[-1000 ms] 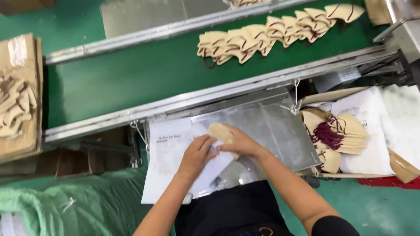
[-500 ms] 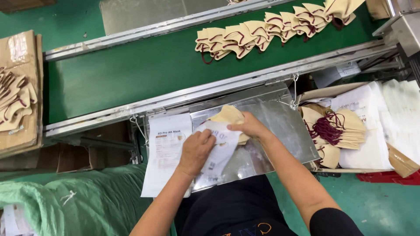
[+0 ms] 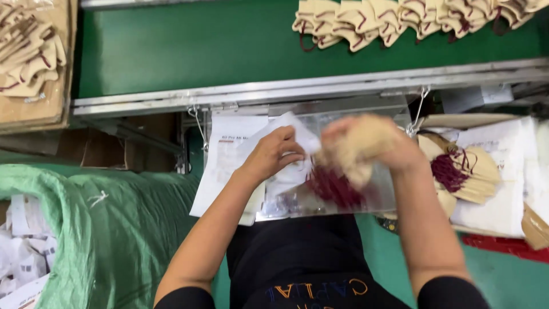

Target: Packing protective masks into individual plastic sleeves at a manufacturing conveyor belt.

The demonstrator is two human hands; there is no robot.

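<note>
while the mask meets the pouch: keeping the bagging clean

as the person leans over the small steel work shelf [image 3: 377, 109] hung below the conveyor, the left hand [image 3: 273, 155] pinches a white packaging pouch [image 3: 294, 137] between thumb and fingers, closed on its upper part. the right hand [image 3: 372, 146] is blurred with motion and closes around a folded beige face mask [image 3: 359, 150] whose maroon ear loops [image 3: 334, 187] dangle below it. mask and pouch sit just beside each other, above the shelf; whether the mask has entered the pouch mouth cannot be told through the blur.

judging from this, the work in hand is slipping the mask into the pouch. to do it well, the left fingers should hold only one wall of the pouch so the mouth gapes, and the mask should go in folded edge first, flat, so it does not crumple. the loose loops look like the main risk: they could snag on the pouch lip or trail outside, so gathering them against the mask body seems wise.

more white pouches [image 3: 229, 166] lie stacked at the left of the shelf. a pile of beige masks [image 3: 457, 171] waits on white sheets to the right, and a row of finished masks [image 3: 400, 20] lies on the green conveyor belt [image 3: 229, 51]. a green sack [image 3: 114, 229] sits at the lower left.
</note>
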